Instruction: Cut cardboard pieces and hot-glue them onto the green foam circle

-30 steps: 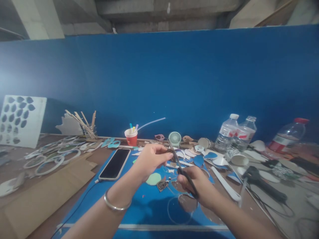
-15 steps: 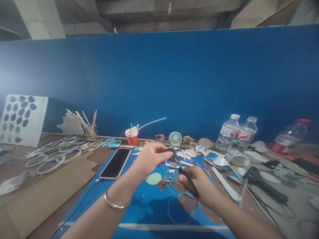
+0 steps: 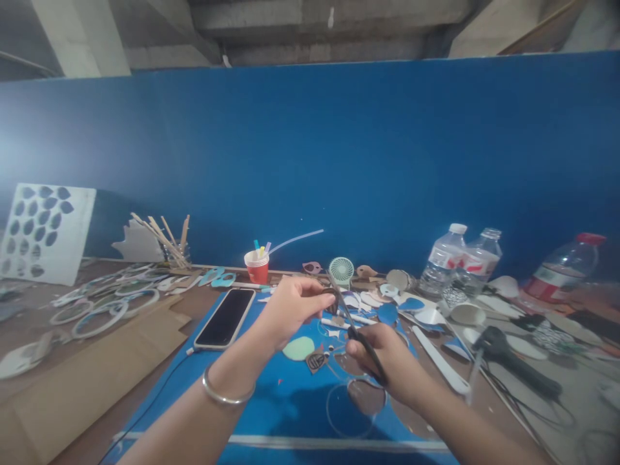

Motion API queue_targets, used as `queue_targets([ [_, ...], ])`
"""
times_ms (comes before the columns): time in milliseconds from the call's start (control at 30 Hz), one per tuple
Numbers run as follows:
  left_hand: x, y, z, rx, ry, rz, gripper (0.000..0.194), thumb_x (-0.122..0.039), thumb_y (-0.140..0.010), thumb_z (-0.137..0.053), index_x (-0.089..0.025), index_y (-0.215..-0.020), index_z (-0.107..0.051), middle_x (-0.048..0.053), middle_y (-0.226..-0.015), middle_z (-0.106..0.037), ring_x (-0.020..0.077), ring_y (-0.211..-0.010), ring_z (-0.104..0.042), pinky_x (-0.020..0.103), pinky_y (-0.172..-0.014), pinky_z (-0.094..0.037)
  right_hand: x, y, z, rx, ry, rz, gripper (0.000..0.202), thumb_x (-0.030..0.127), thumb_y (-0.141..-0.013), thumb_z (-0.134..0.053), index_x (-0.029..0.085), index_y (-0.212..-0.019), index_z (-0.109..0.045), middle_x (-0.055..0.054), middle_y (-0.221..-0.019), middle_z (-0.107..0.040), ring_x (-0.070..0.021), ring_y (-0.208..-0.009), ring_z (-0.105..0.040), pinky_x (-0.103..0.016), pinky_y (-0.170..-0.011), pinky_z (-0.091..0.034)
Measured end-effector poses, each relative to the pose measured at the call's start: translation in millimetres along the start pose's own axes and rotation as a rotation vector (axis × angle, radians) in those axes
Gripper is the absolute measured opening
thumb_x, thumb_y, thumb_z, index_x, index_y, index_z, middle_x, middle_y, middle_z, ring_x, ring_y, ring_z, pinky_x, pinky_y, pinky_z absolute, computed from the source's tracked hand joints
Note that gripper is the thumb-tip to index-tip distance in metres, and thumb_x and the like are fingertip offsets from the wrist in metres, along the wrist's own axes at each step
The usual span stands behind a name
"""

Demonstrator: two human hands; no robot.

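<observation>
My left hand (image 3: pixel 293 313) is closed in a pinch on a small dark piece (image 3: pixel 331 298), partly hidden by the fingertips; its kind I cannot make out. Black-handled scissors (image 3: pixel 364 346) are gripped in my right hand (image 3: pixel 394 361), their blades pointing up and away, right beside that piece. Whether the blades touch it I cannot tell. Below the hands, a pale green oval (image 3: pixel 299 349) and a brown scrap with black markings (image 3: pixel 317 360) lie on the blue mat (image 3: pixel 290 420). A thin clear ring and a brown round shape (image 3: pixel 367 395) are nearer me.
A phone (image 3: pixel 225 318) lies left of my hands, beside cardboard (image 3: pixel 97 381). Behind stand a red paper cup (image 3: pixel 256 268) and a small green fan (image 3: pixel 341 270). To the right are plastic bottles (image 3: pixel 442 258), a glue gun (image 3: pixel 516 365) and many paper cutouts.
</observation>
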State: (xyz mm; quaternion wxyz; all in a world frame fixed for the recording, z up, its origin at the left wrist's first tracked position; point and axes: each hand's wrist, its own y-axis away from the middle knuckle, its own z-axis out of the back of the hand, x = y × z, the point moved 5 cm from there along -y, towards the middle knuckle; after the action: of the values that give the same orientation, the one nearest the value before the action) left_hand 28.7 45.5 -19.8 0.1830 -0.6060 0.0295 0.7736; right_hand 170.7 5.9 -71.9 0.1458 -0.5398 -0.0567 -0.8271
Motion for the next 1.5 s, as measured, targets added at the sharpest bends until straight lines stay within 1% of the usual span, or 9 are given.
queue_targets([
  [133,-0.6,0.0,1.2,-0.008,0.022,0.003,0.018,-0.033,-0.069,-0.06,-0.015,-0.066,-0.058,-0.002,-0.054,-0.05,0.0067,-0.045,-0.038,0.023,-0.044,-0.027,1.5,0.1,0.6,0.012,0.023,-0.001,0.055,0.069,-0.065,-0.046,0.018,-0.048,-0.035,0.005,-0.045,-0.032,-0.0074,-0.044,-0.026,-0.022,-0.041,-0.017],
  [300,-3.3,0.1,2.8,-0.024,0.041,0.013,0.017,-0.03,-0.068,-0.061,-0.015,-0.063,-0.057,-0.003,-0.05,-0.048,0.0064,-0.044,-0.037,0.022,-0.043,-0.026,0.8,0.1,1.2,0.017,0.019,-0.006,0.055,0.069,-0.065,-0.047,0.018,-0.048,-0.034,0.006,-0.044,-0.028,-0.0072,-0.044,-0.024,-0.023,-0.041,-0.015],
  [533,-5.8,-1.0,6.2,-0.052,0.06,0.028,0.016,-0.028,-0.068,-0.061,-0.014,-0.061,-0.056,-0.004,-0.05,-0.046,0.0056,-0.043,-0.035,0.021,-0.042,-0.024,-0.5,-0.1,2.0,0.005,0.052,-0.006,0.052,0.063,-0.069,-0.048,0.018,-0.047,-0.035,0.006,-0.044,-0.027,-0.0069,-0.043,-0.023,-0.023,-0.041,-0.016],
  [667,-9.0,1.2,3.8,-0.014,-0.013,-0.024,0.015,-0.025,-0.067,-0.061,-0.014,-0.058,-0.056,-0.003,-0.05,-0.046,0.0064,-0.046,-0.038,0.022,-0.045,-0.027,0.7,1.8,-0.1,0.047,0.024,-0.012,0.051,0.063,-0.071,-0.047,0.017,-0.049,-0.039,0.006,-0.043,-0.03,-0.007,-0.041,-0.027,-0.022,-0.04,-0.019],
  [767,-9.6,3.0,1.5,0.023,-0.038,-0.01,0.015,-0.026,-0.066,-0.061,-0.015,-0.058,-0.055,-0.004,-0.049,-0.046,0.0068,-0.045,-0.037,0.022,-0.044,-0.026,2.6,3.0,-0.3,0.068,-0.002,0.001,0.053,0.066,-0.069,-0.046,0.017,-0.05,-0.039,0.005,-0.044,-0.033,-0.0071,-0.042,-0.028,-0.021,-0.041,-0.021],
  [833,-10.6,3.5,1.1,0.027,-0.046,-0.009,0.015,-0.025,-0.065,-0.061,-0.015,-0.057,-0.056,-0.003,-0.049,-0.047,0.0069,-0.046,-0.037,0.022,-0.044,-0.027,4.4,3.5,0.6,0.064,0.023,0.008,0.055,0.07,-0.067,-0.044,0.017,-0.05,-0.04,0.005,-0.044,-0.033,-0.0071,-0.042,-0.028,-0.021,-0.042,-0.021],
  [1000,-11.9,2.5,2.3,-0.004,-0.064,-0.035,0.013,-0.027,-0.065,-0.061,-0.015,-0.061,-0.061,0.0,-0.058,-0.055,0.0096,-0.055,-0.046,0.024,-0.053,-0.035,8.2,4.0,3.1,0.041,0.044,0.019,0.059,0.074,-0.063,-0.042,0.017,-0.05,-0.039,0.006,-0.046,-0.029,-0.0073,-0.044,-0.026,-0.022,-0.042,-0.019],
  [1267,-9.5,1.6,4.1,-0.003,-0.072,-0.026,0.012,-0.027,-0.067,-0.061,-0.015,-0.065,-0.062,0.0,-0.062,-0.057,0.0103,-0.058,-0.048,0.023,-0.056,-0.037,7.4,2.8,3.5,0.067,0.046,0.022,0.056,0.071,-0.066,-0.044,0.018,-0.05,-0.037,0.006,-0.047,-0.026,-0.0076,-0.046,-0.023,-0.023,-0.043,-0.016],
  [1500,-12.7,2.1,5.4,-0.015,-0.063,-0.019,0.012,-0.026,-0.067,-0.061,-0.014,-0.063,-0.063,0.0,-0.058,-0.056,0.0087,-0.053,-0.046,0.022,-0.052,-0.035,7.7,3.0,3.5,0.054,0.065,0.005,0.056,0.072,-0.065,-0.044,0.018,-0.05,-0.035,0.006,-0.048,-0.024,-0.0074,-0.046,-0.021,-0.024,-0.043,-0.014],
])
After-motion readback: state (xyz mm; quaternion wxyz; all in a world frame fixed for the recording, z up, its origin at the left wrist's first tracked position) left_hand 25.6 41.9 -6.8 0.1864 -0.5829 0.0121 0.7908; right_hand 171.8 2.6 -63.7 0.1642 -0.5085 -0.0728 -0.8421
